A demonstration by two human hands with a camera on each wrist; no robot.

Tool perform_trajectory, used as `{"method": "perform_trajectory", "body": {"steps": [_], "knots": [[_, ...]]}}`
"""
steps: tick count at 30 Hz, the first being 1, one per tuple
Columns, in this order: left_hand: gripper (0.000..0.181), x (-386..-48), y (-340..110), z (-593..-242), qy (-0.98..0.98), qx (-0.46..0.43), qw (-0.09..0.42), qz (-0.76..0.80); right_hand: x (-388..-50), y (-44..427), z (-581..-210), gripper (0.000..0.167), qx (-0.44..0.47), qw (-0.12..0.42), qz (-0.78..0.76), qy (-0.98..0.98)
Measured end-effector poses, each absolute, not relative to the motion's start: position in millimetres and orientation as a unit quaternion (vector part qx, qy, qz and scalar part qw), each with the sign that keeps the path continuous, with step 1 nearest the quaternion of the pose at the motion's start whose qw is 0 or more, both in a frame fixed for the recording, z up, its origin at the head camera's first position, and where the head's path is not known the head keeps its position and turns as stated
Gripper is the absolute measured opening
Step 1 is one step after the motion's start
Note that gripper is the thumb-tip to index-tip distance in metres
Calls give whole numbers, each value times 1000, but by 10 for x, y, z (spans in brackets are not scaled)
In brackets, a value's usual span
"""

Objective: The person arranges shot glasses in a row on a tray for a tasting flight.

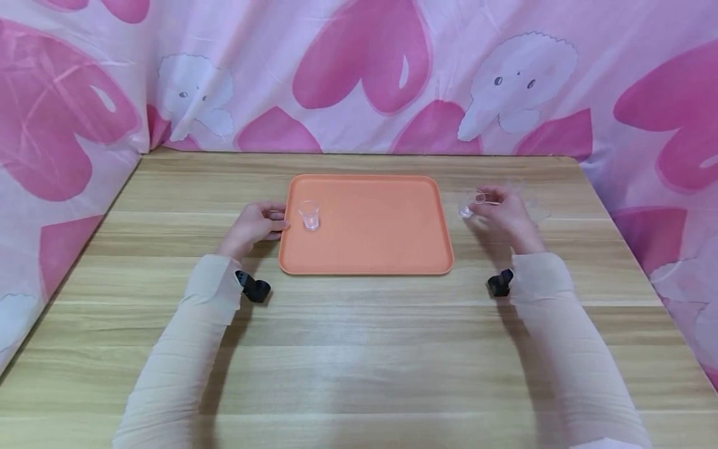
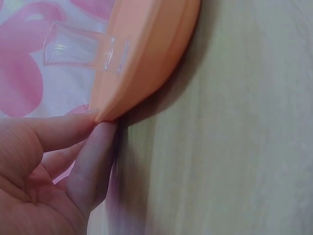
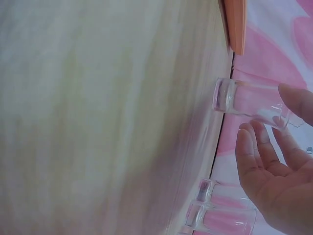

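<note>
My left hand [image 1: 252, 226] pinches the left rim of an orange tray [image 1: 381, 227] between thumb and fingers, as the left wrist view also shows. On the tray, near that side, a clear shot glass [image 1: 310, 215] stands upright. To the right of the tray, my right hand [image 1: 505, 212] holds another clear shot glass [image 3: 254, 100] near its rim with thumb and fingertips. That glass is upright; whether its base touches the table I cannot tell. Beside and behind the right hand are more clear glasses [image 3: 227, 220], partly hidden by it in the head view.
The wooden table [image 1: 359, 349] extends toward me in front of the tray. A pink and white patterned cloth [image 1: 359, 75] hangs along the back and both sides. Each wrist carries a small black camera [image 1: 255, 288] close above the tabletop.
</note>
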State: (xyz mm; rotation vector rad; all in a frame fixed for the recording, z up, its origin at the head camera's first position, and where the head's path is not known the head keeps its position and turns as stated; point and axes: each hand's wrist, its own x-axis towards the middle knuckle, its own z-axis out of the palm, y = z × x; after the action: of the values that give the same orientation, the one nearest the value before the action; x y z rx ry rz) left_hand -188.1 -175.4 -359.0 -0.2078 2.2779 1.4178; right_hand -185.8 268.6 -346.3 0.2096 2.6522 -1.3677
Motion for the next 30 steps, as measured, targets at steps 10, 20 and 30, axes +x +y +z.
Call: {"method": "perform_trajectory", "body": {"steps": [10, 20, 30], "knots": [[52, -1878, -1766, -3604, 823, -77, 224, 517, -1866, 2611, -3416, 59, 96, 70, -453, 884], [52, -1888, -1783, -3591, 815, -66, 222, 531, -1911, 2238, -3323, 51, 101, 36, -524, 845], [53, -1882, -1777, -3618, 817, -71, 224, 526, -1953, 1615, -3292, 51, 51, 103, -616, 779]]}}
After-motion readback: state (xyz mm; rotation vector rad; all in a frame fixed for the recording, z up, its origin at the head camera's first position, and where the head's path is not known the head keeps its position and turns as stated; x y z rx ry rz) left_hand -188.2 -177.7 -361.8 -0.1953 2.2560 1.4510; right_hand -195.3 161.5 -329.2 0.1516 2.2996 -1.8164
